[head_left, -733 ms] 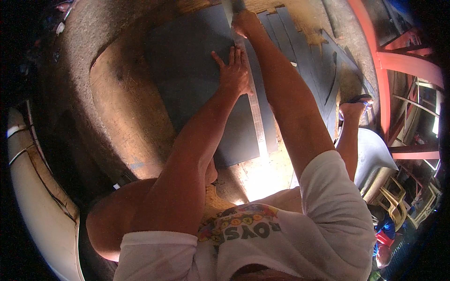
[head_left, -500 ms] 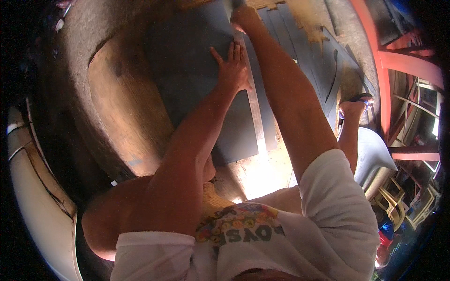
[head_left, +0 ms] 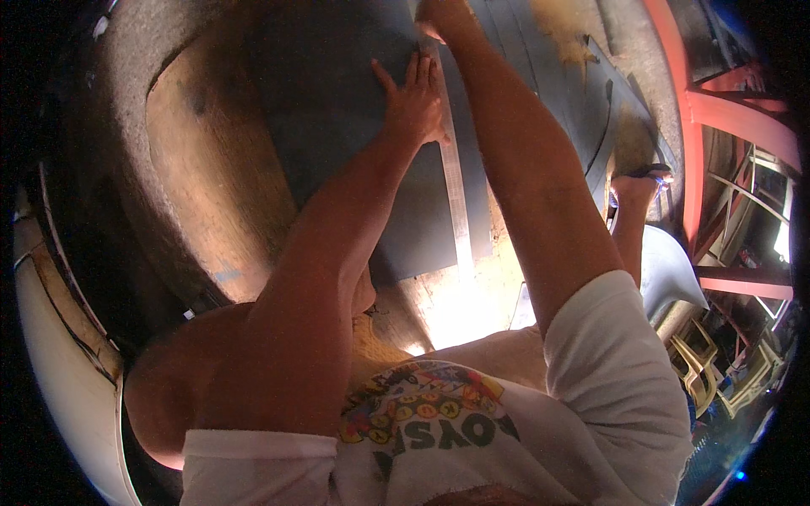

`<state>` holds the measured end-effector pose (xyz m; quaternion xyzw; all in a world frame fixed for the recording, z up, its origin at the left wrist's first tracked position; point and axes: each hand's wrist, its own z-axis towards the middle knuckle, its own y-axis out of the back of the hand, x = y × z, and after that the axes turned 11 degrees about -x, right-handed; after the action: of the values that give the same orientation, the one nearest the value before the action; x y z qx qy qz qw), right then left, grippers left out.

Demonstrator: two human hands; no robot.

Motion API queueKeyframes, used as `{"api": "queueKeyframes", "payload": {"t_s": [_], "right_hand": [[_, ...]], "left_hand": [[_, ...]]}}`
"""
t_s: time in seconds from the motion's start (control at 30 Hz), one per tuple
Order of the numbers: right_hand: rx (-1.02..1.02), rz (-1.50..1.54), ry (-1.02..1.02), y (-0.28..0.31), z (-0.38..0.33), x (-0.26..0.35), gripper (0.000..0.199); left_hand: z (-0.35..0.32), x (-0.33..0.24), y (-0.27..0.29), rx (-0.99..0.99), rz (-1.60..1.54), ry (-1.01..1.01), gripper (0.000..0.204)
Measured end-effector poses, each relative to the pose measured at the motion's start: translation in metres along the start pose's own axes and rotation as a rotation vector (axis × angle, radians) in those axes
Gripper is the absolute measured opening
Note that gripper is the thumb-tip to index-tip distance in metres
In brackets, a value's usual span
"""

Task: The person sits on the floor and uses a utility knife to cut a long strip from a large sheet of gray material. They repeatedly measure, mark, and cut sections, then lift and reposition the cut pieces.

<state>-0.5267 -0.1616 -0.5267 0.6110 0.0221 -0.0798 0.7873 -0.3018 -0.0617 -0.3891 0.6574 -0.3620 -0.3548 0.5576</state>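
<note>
Wooden workbench [head_left: 211, 177] carries a dark sheet [head_left: 337, 110]. Left hand [head_left: 413, 101] lies flat, fingers spread, pinning a metal ruler [head_left: 456, 194]. Right hand [head_left: 443, 17] has shifted upward to the frame's edge; its grip cannot be determined.

The left hand [head_left: 415, 105] presses flat on a dark sheet [head_left: 337, 101] beside a metal ruler [head_left: 456, 211].

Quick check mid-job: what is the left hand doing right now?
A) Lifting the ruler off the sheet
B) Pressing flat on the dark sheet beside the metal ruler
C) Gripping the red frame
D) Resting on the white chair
B: the left hand lies palm-down, fingers spread, on the dark sheet, its edge against the ruler.
</note>
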Motion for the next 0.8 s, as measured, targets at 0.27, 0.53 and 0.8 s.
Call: {"api": "queueKeyframes", "payload": {"t_s": [0.27, 0.53, 0.8], "right_hand": [[-0.026, 0.173, -0.108, 0.021, -0.018, 0.007, 0.019], [0.075, 0.153, -0.168, 0.067, -0.049, 0.015, 0.022], [0.188, 0.232, -0.306, 0.121, -0.083, 0.039, 0.025]], "left_hand": [[0.002, -0.002, 0.005, 0.046, 0.013, 0.052, 0.151], [0.003, -0.004, 0.0, 0.03, 0.063, -0.017, 0.141], [0.005, -0.004, -0.008, -0.001, 0.092, -0.017, 0.132]]}}
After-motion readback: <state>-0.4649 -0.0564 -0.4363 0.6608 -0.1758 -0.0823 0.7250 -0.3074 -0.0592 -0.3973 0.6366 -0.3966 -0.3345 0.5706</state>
